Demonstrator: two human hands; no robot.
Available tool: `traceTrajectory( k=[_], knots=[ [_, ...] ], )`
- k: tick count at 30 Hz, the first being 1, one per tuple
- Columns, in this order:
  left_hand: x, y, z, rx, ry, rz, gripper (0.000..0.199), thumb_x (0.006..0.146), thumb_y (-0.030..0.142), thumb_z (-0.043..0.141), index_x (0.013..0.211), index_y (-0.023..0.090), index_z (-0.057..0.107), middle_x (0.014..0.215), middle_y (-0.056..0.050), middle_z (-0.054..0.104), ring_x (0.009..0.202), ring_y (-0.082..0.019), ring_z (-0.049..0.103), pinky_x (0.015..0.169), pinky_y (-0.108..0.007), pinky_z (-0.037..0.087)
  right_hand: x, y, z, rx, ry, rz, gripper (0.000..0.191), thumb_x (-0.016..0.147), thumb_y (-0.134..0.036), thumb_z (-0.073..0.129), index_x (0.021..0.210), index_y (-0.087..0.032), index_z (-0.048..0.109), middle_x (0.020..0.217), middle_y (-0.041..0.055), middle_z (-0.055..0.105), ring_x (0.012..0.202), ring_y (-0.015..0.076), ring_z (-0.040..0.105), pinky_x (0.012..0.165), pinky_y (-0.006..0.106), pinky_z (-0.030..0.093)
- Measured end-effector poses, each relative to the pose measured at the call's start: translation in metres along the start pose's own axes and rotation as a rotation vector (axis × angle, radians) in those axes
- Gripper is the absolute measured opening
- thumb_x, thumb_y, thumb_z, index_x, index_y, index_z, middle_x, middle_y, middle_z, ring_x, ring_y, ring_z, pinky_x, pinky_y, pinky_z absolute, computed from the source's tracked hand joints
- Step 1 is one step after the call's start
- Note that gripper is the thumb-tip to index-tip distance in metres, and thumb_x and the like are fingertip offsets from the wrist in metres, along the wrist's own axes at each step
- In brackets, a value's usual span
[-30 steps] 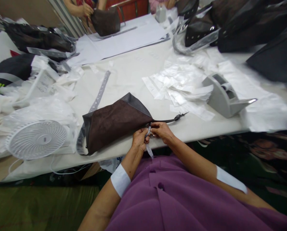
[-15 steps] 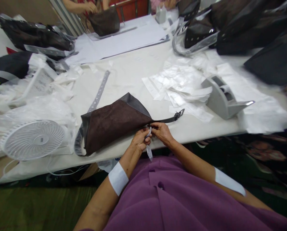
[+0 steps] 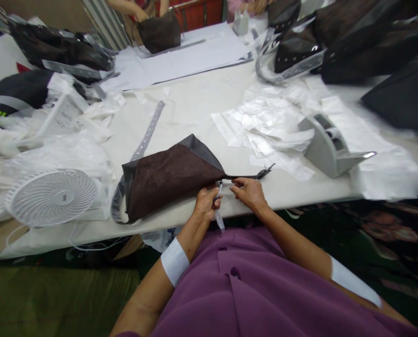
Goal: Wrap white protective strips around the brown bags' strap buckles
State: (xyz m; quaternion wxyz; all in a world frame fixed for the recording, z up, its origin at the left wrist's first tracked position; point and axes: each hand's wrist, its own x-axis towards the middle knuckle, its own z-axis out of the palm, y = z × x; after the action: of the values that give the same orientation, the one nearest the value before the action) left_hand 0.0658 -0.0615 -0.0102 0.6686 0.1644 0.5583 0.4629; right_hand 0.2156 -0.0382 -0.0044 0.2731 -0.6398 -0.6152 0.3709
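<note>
A dark brown suede bag (image 3: pixel 172 180) with black leather corners lies on its side at the table's near edge. My left hand (image 3: pixel 208 202) is closed at its right end, gripping a thin white strip (image 3: pixel 219 219) whose tail hangs below the fingers. Just right of it, my right hand (image 3: pixel 250 194) has its thumb and forefinger curled together below the bag's black buckled strap (image 3: pixel 253 177). What those fingertips hold, if anything, is too small to make out. Behind the bag's left end stretches a wrapped strap with holes (image 3: pixel 148 131).
A white fan (image 3: pixel 54 196) stands at the left, before crumpled plastic wrapping (image 3: pixel 61 152). White slips (image 3: pixel 261 121) and a grey tape dispenser (image 3: pixel 326 147) lie to the right. More dark bags (image 3: pixel 363 42) are piled at the back right. Across the table, another person's hands handle a bag (image 3: pixel 160 33).
My right hand has drawn away to the right from the bag's end and my left hand. My left hand keeps its grip on the white strip. The view has shifted slightly.
</note>
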Motion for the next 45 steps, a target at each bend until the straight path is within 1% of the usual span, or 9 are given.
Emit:
traceTrajectory(
  k=[5, 11, 15, 23, 26, 29, 32, 39, 45],
  knots=[
    [0.001, -0.007, 0.001, 0.004, 0.032, 0.04, 0.042, 0.069, 0.027, 0.068, 0.104, 0.017, 0.047, 0.056, 0.004, 0.055, 0.032, -0.004, 0.037, 0.035, -0.015, 0.021, -0.018, 0.001, 0.004, 0.192, 0.102, 0.106, 0.025, 0.074, -0.034, 0.061, 0.089, -0.017, 0.07, 0.06, 0.0007, 0.064, 0.048, 0.0123, 0.056, 0.054, 0.024, 0.045],
    [-0.001, -0.012, 0.005, -0.003, 0.114, 0.135, 0.049, 0.07, 0.026, 0.068, 0.109, 0.016, 0.04, 0.053, 0.008, 0.052, 0.031, -0.006, 0.04, 0.033, -0.016, 0.024, -0.019, -0.014, 0.035, 0.628, -0.214, 0.327, 0.023, 0.07, -0.036, 0.06, 0.067, -0.014, 0.064, 0.051, -0.0005, 0.057, 0.042, 0.0074, 0.046, 0.039, 0.018, 0.031],
    [-0.003, -0.012, 0.007, 0.056, 0.136, 0.177, 0.051, 0.072, 0.027, 0.068, 0.111, 0.015, 0.039, 0.052, 0.006, 0.053, 0.034, -0.009, 0.047, 0.035, -0.017, 0.029, -0.014, -0.021, 0.042, 0.823, -0.247, 0.42, 0.018, 0.068, -0.031, 0.059, 0.061, -0.015, 0.056, 0.042, -0.0032, 0.048, 0.037, 0.0073, 0.044, 0.037, 0.018, 0.029],
    [-0.008, -0.002, -0.008, -0.028, -0.071, -0.014, 0.032, 0.075, 0.028, 0.058, 0.102, 0.018, 0.046, 0.063, -0.001, 0.061, 0.05, -0.017, 0.061, 0.049, -0.028, 0.05, -0.003, -0.019, 0.033, 0.832, -0.257, 0.459, 0.012, 0.066, -0.025, 0.057, 0.059, -0.017, 0.052, 0.043, -0.0051, 0.046, 0.035, 0.0064, 0.038, 0.033, 0.018, 0.029],
    [-0.005, 0.006, -0.015, 0.006, -0.123, -0.093, 0.027, 0.074, 0.029, 0.054, 0.098, 0.017, 0.051, 0.06, 0.0, 0.057, 0.041, -0.014, 0.056, 0.04, -0.022, 0.042, 0.001, -0.018, 0.028, 0.797, -0.315, 0.455, 0.012, 0.069, -0.024, 0.057, 0.061, -0.016, 0.053, 0.049, -0.0016, 0.054, 0.039, 0.0074, 0.046, 0.037, 0.017, 0.037],
    [-0.003, 0.013, -0.018, 0.082, -0.158, -0.077, 0.026, 0.07, 0.026, 0.056, 0.094, 0.016, 0.058, 0.054, 0.004, 0.048, 0.031, -0.007, 0.041, 0.032, -0.017, 0.023, 0.003, -0.018, 0.023, 0.81, -0.358, 0.446, 0.011, 0.072, -0.024, 0.059, 0.067, -0.016, 0.054, 0.055, 0.0004, 0.059, 0.044, 0.0088, 0.053, 0.041, 0.018, 0.045],
    [-0.004, 0.017, -0.02, 0.177, -0.187, -0.035, 0.018, 0.066, 0.022, 0.06, 0.081, 0.014, 0.062, 0.049, 0.006, 0.041, 0.029, -0.003, 0.029, 0.032, -0.017, 0.011, 0.004, -0.018, 0.018, 0.813, -0.388, 0.434, 0.013, 0.074, -0.025, 0.06, 0.068, -0.016, 0.052, 0.056, -0.0007, 0.058, 0.04, 0.0069, 0.05, 0.036, 0.017, 0.041],
    [-0.01, 0.019, -0.034, 0.303, -0.191, -0.005, 0.023, 0.065, 0.033, 0.072, 0.074, 0.014, 0.064, 0.041, 0.009, 0.032, 0.029, -0.002, 0.021, 0.032, -0.018, 0.007, 0.002, -0.013, 0.014, 0.79, -0.419, 0.37, 0.016, 0.077, -0.03, 0.058, 0.072, -0.016, 0.052, 0.052, -0.0037, 0.054, 0.034, 0.0043, 0.041, 0.031, 0.015, 0.031],
    [-0.015, 0.02, -0.036, 0.189, -0.198, 0.004, 0.027, 0.061, 0.034, 0.077, 0.066, 0.014, 0.059, 0.042, 0.008, 0.033, 0.032, -0.002, 0.024, 0.034, -0.017, 0.011, -0.001, -0.01, 0.016, 0.842, -0.391, 0.39, 0.024, 0.073, -0.036, 0.064, 0.07, -0.016, 0.051, 0.051, -0.004, 0.053, 0.035, 0.0041, 0.04, 0.032, 0.016, 0.028]
  ],
)
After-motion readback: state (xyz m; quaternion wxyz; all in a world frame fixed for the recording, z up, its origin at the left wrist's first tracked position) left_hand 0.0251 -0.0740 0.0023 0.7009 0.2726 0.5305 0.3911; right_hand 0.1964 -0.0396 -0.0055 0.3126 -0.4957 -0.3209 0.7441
